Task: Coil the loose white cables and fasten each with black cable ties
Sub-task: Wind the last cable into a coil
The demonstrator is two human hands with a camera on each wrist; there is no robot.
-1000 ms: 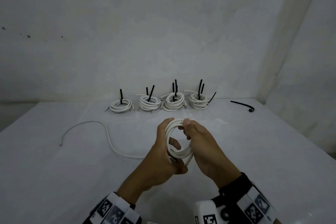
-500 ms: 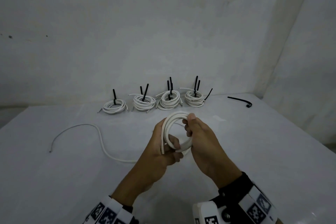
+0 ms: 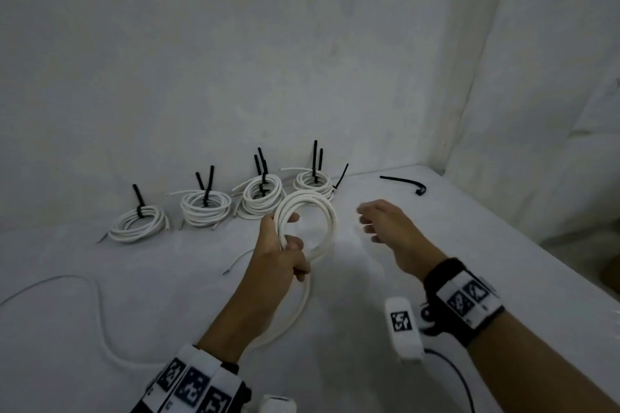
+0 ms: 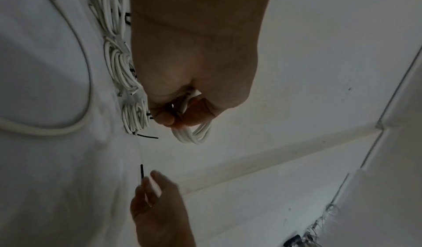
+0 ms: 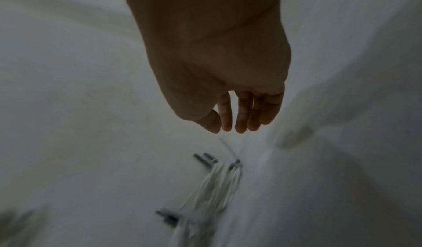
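A white cable coil (image 3: 307, 225) was gripped upright above the table (image 3: 503, 278) by the left hand (image 3: 278, 255). The right hand (image 3: 385, 225), fingers relaxed and empty, was nearer a loose black cable tie (image 3: 402, 182), laid lengthwise left to right beyond its fingertips.

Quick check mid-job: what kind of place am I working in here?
Probably a bare staged workspace, not a home or workshop: a white-covered table set into a corner of plain white walls, with only tied cable coils in a row and one spare black cable tie on it.
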